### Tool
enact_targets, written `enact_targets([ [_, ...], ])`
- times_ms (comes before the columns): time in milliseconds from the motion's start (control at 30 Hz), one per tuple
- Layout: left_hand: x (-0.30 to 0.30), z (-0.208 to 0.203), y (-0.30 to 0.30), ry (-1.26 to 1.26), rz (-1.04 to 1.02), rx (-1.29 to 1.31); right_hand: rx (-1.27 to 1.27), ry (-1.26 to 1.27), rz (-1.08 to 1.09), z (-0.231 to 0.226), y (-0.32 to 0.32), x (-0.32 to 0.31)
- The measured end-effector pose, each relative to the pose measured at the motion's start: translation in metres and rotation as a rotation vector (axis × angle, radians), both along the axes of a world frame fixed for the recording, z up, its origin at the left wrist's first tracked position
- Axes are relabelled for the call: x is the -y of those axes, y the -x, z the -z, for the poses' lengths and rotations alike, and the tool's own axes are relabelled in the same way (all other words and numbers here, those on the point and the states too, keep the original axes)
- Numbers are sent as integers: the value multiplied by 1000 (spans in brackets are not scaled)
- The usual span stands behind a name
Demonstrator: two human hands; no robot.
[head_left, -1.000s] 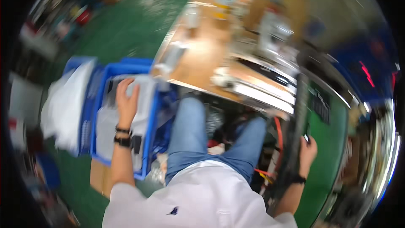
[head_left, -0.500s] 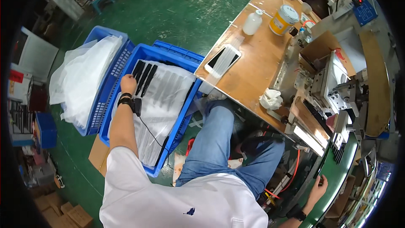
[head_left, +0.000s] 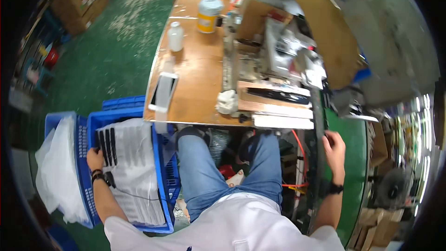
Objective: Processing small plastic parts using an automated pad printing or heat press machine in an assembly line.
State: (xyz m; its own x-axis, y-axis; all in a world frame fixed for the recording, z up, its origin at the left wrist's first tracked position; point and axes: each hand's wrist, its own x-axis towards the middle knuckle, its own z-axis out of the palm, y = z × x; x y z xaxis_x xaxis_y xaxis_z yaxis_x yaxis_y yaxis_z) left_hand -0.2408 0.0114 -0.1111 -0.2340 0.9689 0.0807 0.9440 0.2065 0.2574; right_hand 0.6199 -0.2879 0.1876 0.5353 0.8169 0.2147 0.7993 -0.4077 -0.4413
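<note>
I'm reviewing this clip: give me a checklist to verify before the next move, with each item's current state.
1. Left hand near the black strips: ok, beside them.
2. Left hand's grip on a strip: cannot tell.
3. Strips separated in the blue crate: ok, side by side on white sheeting.
4. Cable clear of the sheeting: not ok, it crosses it.
5. Right hand away from the crate: ok, by the green surface.
6. Right hand empty: cannot tell.
</note>
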Motion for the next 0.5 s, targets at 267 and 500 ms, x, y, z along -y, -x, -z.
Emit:
enact_targets([
  [267, 5, -92, -103, -334, 97, 430, -203, -34, -249, -44, 5, -90],
  [500, 46, -269, -359, -387, 626, 728, -7, 129, -520, -69, 27, -147],
])
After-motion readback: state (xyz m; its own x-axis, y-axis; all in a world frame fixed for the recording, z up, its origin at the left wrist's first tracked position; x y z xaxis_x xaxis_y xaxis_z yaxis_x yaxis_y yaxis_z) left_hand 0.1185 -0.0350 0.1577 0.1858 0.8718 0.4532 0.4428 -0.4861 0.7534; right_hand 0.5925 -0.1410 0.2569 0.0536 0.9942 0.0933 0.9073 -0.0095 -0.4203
